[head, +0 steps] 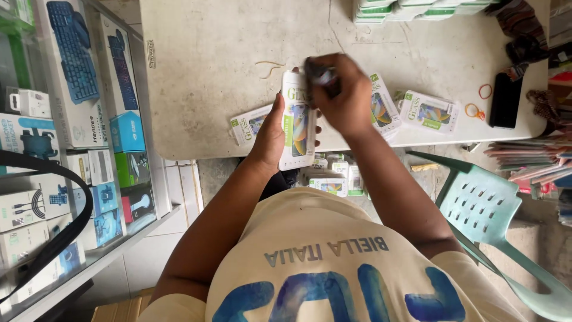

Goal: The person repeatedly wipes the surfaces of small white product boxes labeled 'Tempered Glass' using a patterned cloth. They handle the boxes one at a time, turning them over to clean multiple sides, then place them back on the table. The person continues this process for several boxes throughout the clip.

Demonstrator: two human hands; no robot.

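My left hand (269,136) grips a tall white screen-protector packet (298,122) by its left edge, held upright over the near edge of the pale table (208,71). My right hand (339,94) is curled over the packet's top right corner, fingers closed on a small dark object that is blurred. Similar white packets lie flat on the table: one (249,124) left of my left hand, one (382,104) under my right wrist, one (430,111) further right.
Stacked packets (411,9) sit at the table's far edge. A black phone (505,100) and rubber bands (484,91) lie at the right. More packets (333,176) lie on the floor below. A green plastic chair (488,209) stands right; a glass showcase of boxed keyboards (77,71) stands left.
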